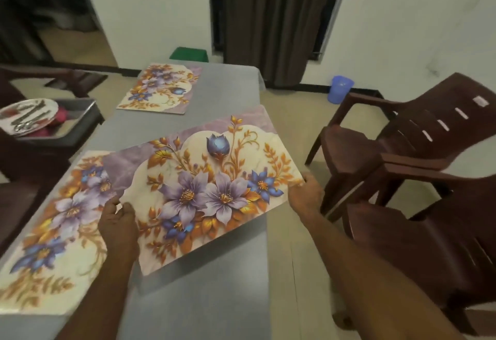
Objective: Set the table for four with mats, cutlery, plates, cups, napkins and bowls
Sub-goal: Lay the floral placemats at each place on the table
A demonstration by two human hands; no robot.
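Room interior: white walls [150,4] meet a beige tiled floor [292,114] along a dark skirting, with a brown curtain [271,17] hanging over a dark-framed window at the back. A long grey table [214,272] runs away from the viewer, a green stool [190,54] at its far end. To the right — two dark brown plastic armchairs [397,146] and, near the wall, a blue bucket [340,89].

Near mat [48,221] partly covered by the held mat [204,186] and cut off at left, cutlery [28,117] on the plate [47,103] blurred (pieces indistinguishable), front chair [429,245] cropped at right.
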